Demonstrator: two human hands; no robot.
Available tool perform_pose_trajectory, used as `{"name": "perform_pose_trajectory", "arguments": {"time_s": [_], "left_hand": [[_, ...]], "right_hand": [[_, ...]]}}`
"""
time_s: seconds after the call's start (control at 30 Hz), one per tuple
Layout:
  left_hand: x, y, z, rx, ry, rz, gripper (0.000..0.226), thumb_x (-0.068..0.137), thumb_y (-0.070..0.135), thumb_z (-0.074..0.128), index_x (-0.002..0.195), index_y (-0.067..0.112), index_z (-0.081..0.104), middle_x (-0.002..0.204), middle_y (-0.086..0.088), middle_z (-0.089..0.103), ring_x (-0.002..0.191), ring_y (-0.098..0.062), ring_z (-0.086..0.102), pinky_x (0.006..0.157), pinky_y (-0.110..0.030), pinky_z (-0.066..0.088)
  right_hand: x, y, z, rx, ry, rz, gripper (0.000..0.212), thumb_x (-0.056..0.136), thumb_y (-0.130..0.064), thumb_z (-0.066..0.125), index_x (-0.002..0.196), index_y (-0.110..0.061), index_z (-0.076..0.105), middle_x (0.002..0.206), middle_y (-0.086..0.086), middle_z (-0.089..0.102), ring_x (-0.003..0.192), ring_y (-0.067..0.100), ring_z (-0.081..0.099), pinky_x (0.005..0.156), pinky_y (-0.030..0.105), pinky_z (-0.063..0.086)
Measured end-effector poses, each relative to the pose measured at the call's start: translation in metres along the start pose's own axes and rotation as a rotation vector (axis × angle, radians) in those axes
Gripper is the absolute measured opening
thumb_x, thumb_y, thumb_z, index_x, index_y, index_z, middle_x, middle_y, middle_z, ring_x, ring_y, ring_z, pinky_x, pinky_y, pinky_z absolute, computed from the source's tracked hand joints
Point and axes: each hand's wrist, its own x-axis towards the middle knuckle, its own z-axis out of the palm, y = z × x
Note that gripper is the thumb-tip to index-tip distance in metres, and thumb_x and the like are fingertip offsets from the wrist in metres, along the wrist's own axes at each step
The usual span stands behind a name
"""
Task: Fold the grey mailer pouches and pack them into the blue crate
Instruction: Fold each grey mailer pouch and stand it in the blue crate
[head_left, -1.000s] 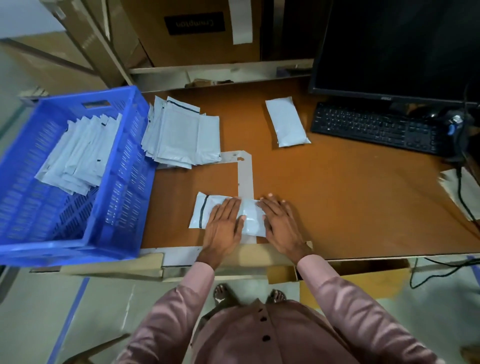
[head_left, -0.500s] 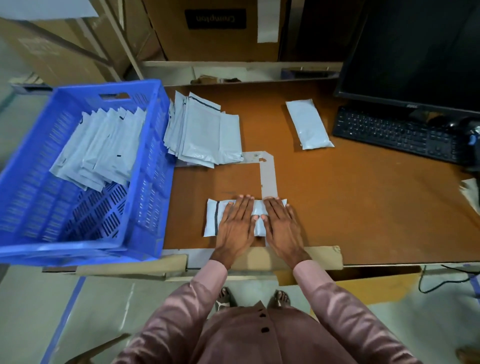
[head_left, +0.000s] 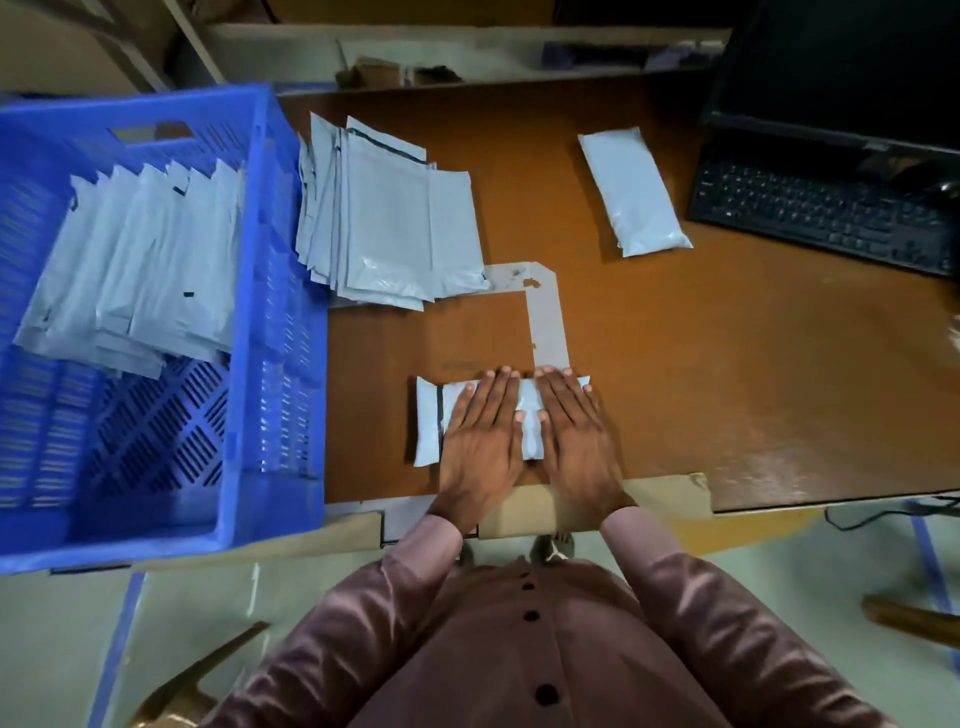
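The left hand (head_left: 480, 441) and right hand (head_left: 574, 436) are lying flat, fingers straight, pressing a folded grey plastic mailer pouch (head_left: 428, 426) on the brown wooden table (head_left: 727, 364)

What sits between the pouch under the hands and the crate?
Nothing lies on the bare desk between the pouch and the crate. Only the crate's own near wall rises there, so the pouch must be lifted over it. The unfolded stack lies farther back, off that line. Both hands, left and right, press flat on the pouch.
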Motion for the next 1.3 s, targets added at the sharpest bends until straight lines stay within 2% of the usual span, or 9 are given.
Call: {"name": "perform_pose_trajectory", "arguments": {"time_s": [0.27, 0.43, 0.57, 0.8, 1.0, 1.1, 1.17, 1.3], "left_hand": [[0.001, -0.001, 0.005, -0.015, -0.021, -0.004, 0.057, 0.112, 0.031, 0.014, 0.163, 0.011, 0.025, 0.171, -0.004, 0.022, 0.159, -0.017, 0.015, 0.127, -0.044, 0.021], [0.002, 0.000, 0.005, 0.008, -0.029, -0.007, 0.056, 0.111, 0.029, 0.025, 0.164, 0.011, 0.023, 0.171, -0.004, 0.020, 0.159, -0.017, 0.014, 0.129, -0.041, 0.017], [0.002, 0.000, 0.003, -0.007, -0.036, -0.010, 0.055, 0.111, 0.028, 0.026, 0.163, 0.011, 0.025, 0.171, -0.003, 0.022, 0.159, -0.016, 0.015, 0.129, -0.041, 0.017], [0.002, 0.004, -0.006, -0.015, 0.005, 0.002, 0.054, 0.110, 0.026, 0.032, 0.161, 0.010, 0.033, 0.168, -0.004, 0.030, 0.157, -0.017, 0.023, 0.130, -0.036, 0.011], [-0.001, -0.005, -0.018, -0.058, 0.084, 0.004, 0.053, 0.110, 0.027, 0.026, 0.156, 0.005, 0.042, 0.162, -0.010, 0.041, 0.154, -0.022, 0.032, 0.129, -0.040, 0.017], [-0.001, -0.023, -0.026, 0.023, 0.120, -0.027, 0.053, 0.109, 0.026, 0.027, 0.155, 0.004, 0.043, 0.162, -0.009, 0.042, 0.154, -0.023, 0.032, 0.128, -0.044, 0.021], [-0.002, -0.036, -0.025, 0.025, 0.114, -0.049, 0.053, 0.109, 0.027, 0.028, 0.155, 0.006, 0.044, 0.162, -0.009, 0.042, 0.154, -0.023, 0.032, 0.127, -0.046, 0.024], [-0.005, -0.045, -0.017, 0.010, 0.110, -0.054, 0.053, 0.109, 0.028, 0.028, 0.157, 0.008, 0.041, 0.163, -0.008, 0.040, 0.153, -0.021, 0.033, 0.127, -0.042, 0.023]], "right_hand": [[0.003, 0.000, -0.002, 0.044, -0.015, -0.004, 0.052, 0.109, -0.019, 0.035, 0.160, -0.010, 0.034, 0.167, 0.004, 0.033, 0.157, 0.019, 0.021, 0.125, 0.049, 0.024], [0.003, -0.001, -0.002, 0.055, -0.021, 0.009, 0.053, 0.109, -0.018, 0.037, 0.161, -0.012, 0.033, 0.168, 0.003, 0.030, 0.158, 0.019, 0.020, 0.126, 0.048, 0.024], [0.003, -0.001, -0.002, 0.040, -0.026, 0.009, 0.053, 0.109, -0.020, 0.036, 0.161, -0.012, 0.032, 0.169, 0.002, 0.029, 0.158, 0.018, 0.018, 0.126, 0.047, 0.023], [0.002, 0.000, 0.000, 0.051, -0.024, 0.002, 0.052, 0.110, -0.024, 0.030, 0.160, -0.012, 0.035, 0.167, 0.003, 0.033, 0.157, 0.019, 0.022, 0.125, 0.047, 0.025], [0.004, -0.009, -0.008, -0.086, -0.019, -0.012, 0.058, 0.107, -0.031, 0.023, 0.160, -0.012, 0.036, 0.166, 0.005, 0.035, 0.157, 0.020, 0.025, 0.128, 0.038, 0.010], [0.009, -0.022, -0.006, -0.079, -0.010, -0.089, 0.055, 0.108, -0.029, 0.024, 0.158, -0.009, 0.040, 0.163, 0.007, 0.039, 0.156, 0.020, 0.026, 0.128, 0.041, 0.018], [0.015, -0.027, 0.002, -0.053, -0.029, -0.104, 0.055, 0.109, -0.028, 0.024, 0.158, -0.009, 0.039, 0.164, 0.008, 0.039, 0.156, 0.020, 0.026, 0.129, 0.040, 0.016], [0.022, -0.028, 0.012, -0.069, -0.035, -0.114, 0.053, 0.110, -0.027, 0.023, 0.158, -0.009, 0.039, 0.163, 0.008, 0.040, 0.155, 0.020, 0.029, 0.127, 0.042, 0.022]]}}
